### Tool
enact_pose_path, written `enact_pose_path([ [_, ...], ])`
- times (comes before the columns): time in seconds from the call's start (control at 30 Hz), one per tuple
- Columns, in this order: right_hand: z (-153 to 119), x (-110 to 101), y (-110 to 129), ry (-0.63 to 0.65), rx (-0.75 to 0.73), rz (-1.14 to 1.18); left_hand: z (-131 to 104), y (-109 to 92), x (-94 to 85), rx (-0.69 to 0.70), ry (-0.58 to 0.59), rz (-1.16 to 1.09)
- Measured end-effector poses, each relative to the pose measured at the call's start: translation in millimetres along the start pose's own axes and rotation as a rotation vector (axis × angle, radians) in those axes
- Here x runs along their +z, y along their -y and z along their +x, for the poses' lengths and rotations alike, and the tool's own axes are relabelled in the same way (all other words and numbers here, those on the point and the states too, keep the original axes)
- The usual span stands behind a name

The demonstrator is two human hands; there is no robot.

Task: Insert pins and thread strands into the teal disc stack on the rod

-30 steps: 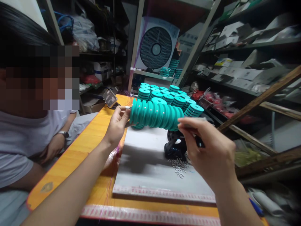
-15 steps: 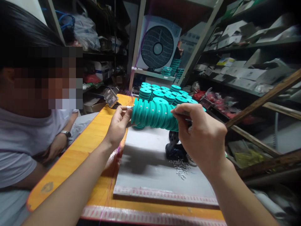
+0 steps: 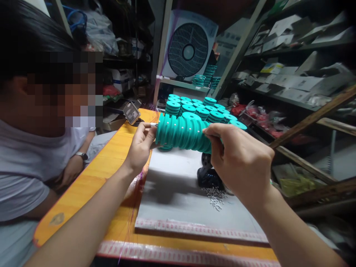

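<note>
A row of green grooved spools (image 3: 180, 137) is held sideways above the board, small white dots along its upper side. My left hand (image 3: 141, 144) is closed round the left end, where a white tip sticks out between thumb and fingers. At the right end my right hand (image 3: 236, 152) is closed in a pinch, fingertips against the last spools, near the line of dots. Whatever is between those fingertips is hidden. Below lies a scatter of small whitish pieces (image 3: 216, 198) beside a black bag-like bundle (image 3: 210, 178).
Stacks of green spools (image 3: 215, 115) stand behind my hands on the grey board (image 3: 172, 207), which lies on the yellow table (image 3: 91, 185). A person (image 3: 25, 163) sits at the left. A box fan (image 3: 188, 48) and loaded shelves (image 3: 294, 85) stand behind.
The view has shifted slightly. Both hands stay at the spool row, with the right fingertips still at its right end; one more white dot shows just left of them.
</note>
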State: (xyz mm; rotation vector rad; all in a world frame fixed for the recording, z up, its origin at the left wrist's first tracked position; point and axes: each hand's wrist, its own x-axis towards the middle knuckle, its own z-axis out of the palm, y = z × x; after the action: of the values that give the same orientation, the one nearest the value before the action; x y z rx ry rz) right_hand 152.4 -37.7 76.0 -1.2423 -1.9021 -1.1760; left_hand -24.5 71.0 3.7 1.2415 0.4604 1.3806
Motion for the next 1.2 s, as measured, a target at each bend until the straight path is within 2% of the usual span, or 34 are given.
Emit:
enact_pose_path([
  [0.13,0.1,5.2,-1.9,-0.009,-0.031,-0.011,0.0,0.4,0.4,0.002,0.004,0.009],
  [0.23,-5.8,1.3,-4.9,0.016,-0.016,0.119,0.1,1.5,-0.4,0.000,0.003,0.011],
  [0.37,-37.3,-15.2,-0.7,0.064,0.114,0.197,0.2,2.0,-1.0,-0.004,0.001,0.013],
  [0.43,-62.7,-20.7,4.2,0.205,0.170,0.154,0.2,1.7,-0.7,-0.003,0.000,0.011],
  [0.53,-102.6,-21.7,7.7,0.521,0.230,0.173,0.0,1.0,0.0,-0.004,-0.005,0.011],
  [0.6,-125.0,-21.8,5.5,0.621,0.282,0.223,0.0,0.9,0.2,-0.006,-0.005,0.011],
  [0.73,-153.8,-28.8,-2.8,0.632,0.382,0.300,0.6,1.2,-0.3,-0.003,0.002,0.001],
  [0.87,-165.5,-28.8,-0.5,0.669,0.469,0.334,1.2,1.8,-0.7,0.005,0.000,0.001],
  [0.97,-167.2,-18.2,7.0,0.617,0.509,0.314,1.2,2.3,-0.9,0.004,0.000,0.008],
  [1.2,-167.8,-0.3,19.1,0.466,0.484,0.212,0.7,3.2,-2.0,-0.006,0.002,0.026],
])
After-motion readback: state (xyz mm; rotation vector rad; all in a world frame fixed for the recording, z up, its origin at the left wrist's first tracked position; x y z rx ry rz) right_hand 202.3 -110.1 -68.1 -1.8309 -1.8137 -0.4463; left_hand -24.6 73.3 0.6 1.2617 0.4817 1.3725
